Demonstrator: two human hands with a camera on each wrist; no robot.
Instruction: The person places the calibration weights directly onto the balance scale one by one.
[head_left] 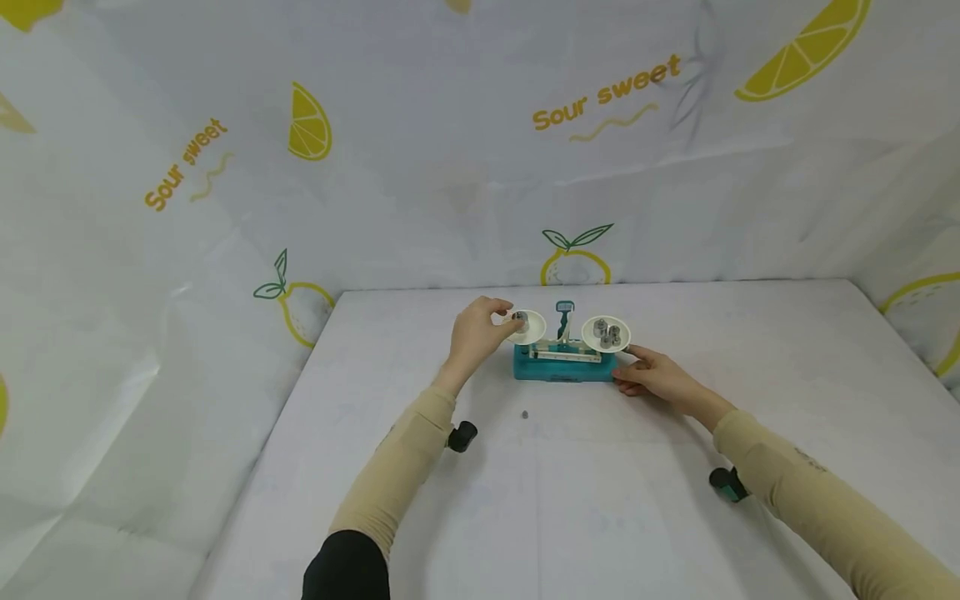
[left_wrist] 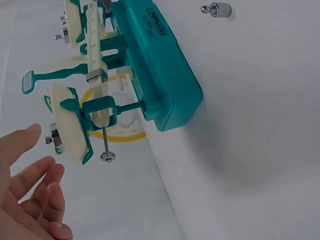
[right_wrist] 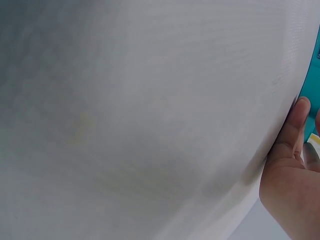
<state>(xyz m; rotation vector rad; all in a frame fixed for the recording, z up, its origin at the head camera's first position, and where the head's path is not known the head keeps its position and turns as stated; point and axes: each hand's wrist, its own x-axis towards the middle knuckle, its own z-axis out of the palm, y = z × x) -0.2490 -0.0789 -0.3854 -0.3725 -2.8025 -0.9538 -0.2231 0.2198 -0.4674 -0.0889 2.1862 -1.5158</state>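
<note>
A teal balance scale [head_left: 564,369] with two cream pans stands on the table. My left hand [head_left: 480,333] is at the left pan [head_left: 534,327]. In the left wrist view, thumb and fingers of the left hand [left_wrist: 35,195] are spread apart, just clear of a metal weight [left_wrist: 56,139] on that pan. Several metal weights [head_left: 606,332] sit on the right pan [head_left: 592,337]. My right hand [head_left: 660,379] touches the right end of the base, fingers loosely bent. In the right wrist view, the right hand [right_wrist: 287,170] lies low by the teal base [right_wrist: 312,85], partly out of frame.
A small metal weight [head_left: 525,414] is on the white table [head_left: 585,500] in front of the scale, and the left wrist view shows this weight [left_wrist: 220,9] lying on its side. Behind the table hangs a white lemon-print sheet [head_left: 420,200].
</note>
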